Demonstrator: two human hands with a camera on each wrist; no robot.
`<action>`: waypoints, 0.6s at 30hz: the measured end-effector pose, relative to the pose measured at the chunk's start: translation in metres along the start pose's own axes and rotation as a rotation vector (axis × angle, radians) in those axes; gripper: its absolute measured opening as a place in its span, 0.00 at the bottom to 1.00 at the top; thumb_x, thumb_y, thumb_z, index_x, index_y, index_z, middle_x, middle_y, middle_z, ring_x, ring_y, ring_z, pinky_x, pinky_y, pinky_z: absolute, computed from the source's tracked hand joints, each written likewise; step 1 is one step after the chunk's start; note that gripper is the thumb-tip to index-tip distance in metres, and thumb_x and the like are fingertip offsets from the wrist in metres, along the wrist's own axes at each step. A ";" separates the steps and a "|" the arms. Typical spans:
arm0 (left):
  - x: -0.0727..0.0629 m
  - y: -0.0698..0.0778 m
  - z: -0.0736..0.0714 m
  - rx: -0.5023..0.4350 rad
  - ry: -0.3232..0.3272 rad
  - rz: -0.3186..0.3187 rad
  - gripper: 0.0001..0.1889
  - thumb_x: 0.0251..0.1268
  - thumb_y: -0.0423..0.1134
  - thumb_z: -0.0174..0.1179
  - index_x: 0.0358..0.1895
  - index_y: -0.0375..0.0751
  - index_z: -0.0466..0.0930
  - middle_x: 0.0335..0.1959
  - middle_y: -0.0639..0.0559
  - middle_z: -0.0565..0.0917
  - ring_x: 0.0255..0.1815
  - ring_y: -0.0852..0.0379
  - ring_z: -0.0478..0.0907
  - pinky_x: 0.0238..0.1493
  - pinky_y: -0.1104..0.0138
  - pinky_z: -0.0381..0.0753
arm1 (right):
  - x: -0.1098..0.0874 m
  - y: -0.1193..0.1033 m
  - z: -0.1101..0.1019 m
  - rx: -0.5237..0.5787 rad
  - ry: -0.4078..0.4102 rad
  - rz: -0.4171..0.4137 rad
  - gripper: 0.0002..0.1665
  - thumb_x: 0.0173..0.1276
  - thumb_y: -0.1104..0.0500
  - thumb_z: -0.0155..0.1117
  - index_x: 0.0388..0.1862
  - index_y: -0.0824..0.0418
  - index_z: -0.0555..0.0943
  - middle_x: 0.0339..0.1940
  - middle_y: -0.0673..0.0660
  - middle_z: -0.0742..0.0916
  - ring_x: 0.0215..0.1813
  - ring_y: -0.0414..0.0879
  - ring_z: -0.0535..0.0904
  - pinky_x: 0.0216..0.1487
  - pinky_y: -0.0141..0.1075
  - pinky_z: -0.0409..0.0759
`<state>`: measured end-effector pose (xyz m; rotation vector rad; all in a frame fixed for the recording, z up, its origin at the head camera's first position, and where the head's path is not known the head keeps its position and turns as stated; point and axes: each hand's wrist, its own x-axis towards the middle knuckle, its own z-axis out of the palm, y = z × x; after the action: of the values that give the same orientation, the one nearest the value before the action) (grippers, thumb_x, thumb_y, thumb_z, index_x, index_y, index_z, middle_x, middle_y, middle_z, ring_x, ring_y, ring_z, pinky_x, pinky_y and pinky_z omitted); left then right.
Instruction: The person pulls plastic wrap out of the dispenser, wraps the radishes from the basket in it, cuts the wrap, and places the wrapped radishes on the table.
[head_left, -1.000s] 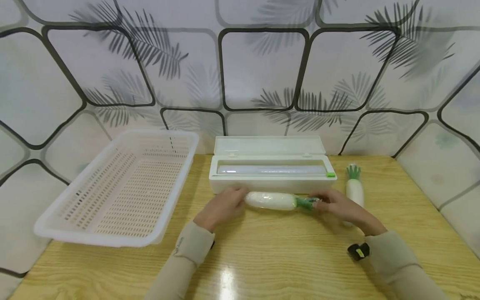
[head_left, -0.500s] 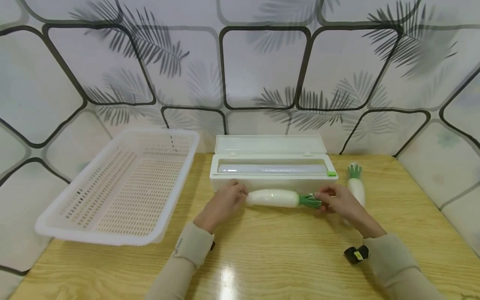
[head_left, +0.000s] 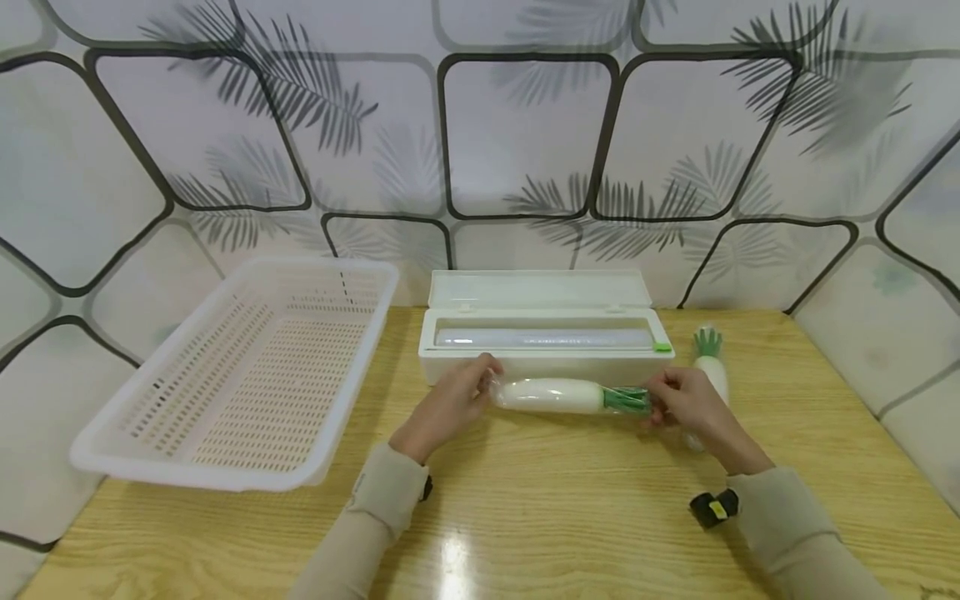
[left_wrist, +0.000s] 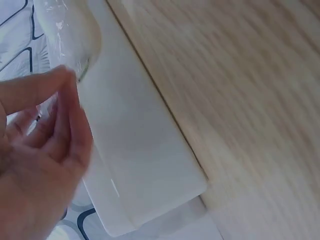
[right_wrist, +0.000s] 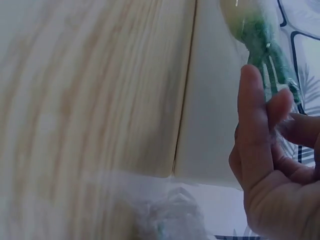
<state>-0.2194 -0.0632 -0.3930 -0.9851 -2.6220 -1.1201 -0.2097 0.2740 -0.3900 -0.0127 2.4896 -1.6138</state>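
Note:
A white radish [head_left: 551, 396] with green leaves, wrapped in clear cling film, lies crosswise between my hands in front of the cling film dispenser [head_left: 540, 368]. My left hand [head_left: 448, 407] pinches the loose film at the root end; in the left wrist view, thumb and fingertips meet beside the radish [left_wrist: 70, 30]. At the leaf end, my right hand [head_left: 693, 410] pinches the film just past the leaves [head_left: 627, 400]. The right wrist view has the wrapped leaves [right_wrist: 265, 50] above my curled right fingers. The dispenser's lid stands raised, with a film roll [head_left: 543, 337] inside.
A second radish [head_left: 711, 379] lies at the right, partly behind my right hand; its lower end seems wrapped in film. A white perforated basket [head_left: 345, 392] stands at the left of the wooden table [head_left: 555, 517]. A patterned wall rises behind.
My right hand has shifted slightly right, from over the leaves to the film beyond them. More of the leaves shows now. My left hand stays at the root end, its fingers slightly higher.

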 end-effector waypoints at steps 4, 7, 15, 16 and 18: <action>0.001 0.001 0.001 0.003 0.047 -0.076 0.08 0.68 0.22 0.61 0.47 0.32 0.80 0.38 0.44 0.85 0.38 0.50 0.83 0.40 0.63 0.84 | -0.001 -0.001 -0.001 0.042 -0.036 -0.009 0.17 0.81 0.60 0.53 0.40 0.75 0.78 0.27 0.55 0.81 0.30 0.41 0.81 0.39 0.37 0.87; 0.001 0.000 0.002 -0.019 0.052 -0.112 0.09 0.70 0.22 0.59 0.49 0.32 0.78 0.36 0.46 0.84 0.36 0.51 0.83 0.36 0.65 0.83 | -0.002 0.000 -0.001 0.046 -0.068 -0.032 0.21 0.79 0.60 0.57 0.53 0.82 0.75 0.34 0.54 0.84 0.34 0.41 0.83 0.43 0.37 0.86; 0.005 0.005 0.006 -0.196 0.091 -0.242 0.10 0.74 0.24 0.56 0.52 0.25 0.81 0.38 0.38 0.85 0.29 0.53 0.82 0.27 0.71 0.80 | -0.006 0.003 0.003 0.053 -0.031 -0.113 0.19 0.75 0.70 0.58 0.55 0.88 0.70 0.36 0.58 0.85 0.34 0.40 0.85 0.41 0.35 0.86; 0.006 0.006 0.007 -0.205 0.085 -0.260 0.11 0.72 0.26 0.58 0.52 0.25 0.82 0.40 0.38 0.86 0.30 0.55 0.81 0.28 0.71 0.79 | -0.006 0.003 0.004 0.057 -0.013 -0.121 0.18 0.75 0.71 0.58 0.54 0.88 0.70 0.35 0.58 0.85 0.34 0.40 0.85 0.40 0.35 0.86; 0.007 0.008 0.009 -0.226 0.050 -0.287 0.14 0.68 0.29 0.65 0.53 0.25 0.83 0.41 0.39 0.86 0.29 0.58 0.78 0.27 0.72 0.77 | -0.007 0.003 0.004 0.063 0.026 -0.136 0.17 0.75 0.73 0.57 0.54 0.88 0.71 0.36 0.58 0.85 0.34 0.39 0.85 0.40 0.34 0.86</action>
<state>-0.2189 -0.0488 -0.3921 -0.6140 -2.7010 -1.5099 -0.2015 0.2723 -0.3930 -0.1576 2.5048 -1.7548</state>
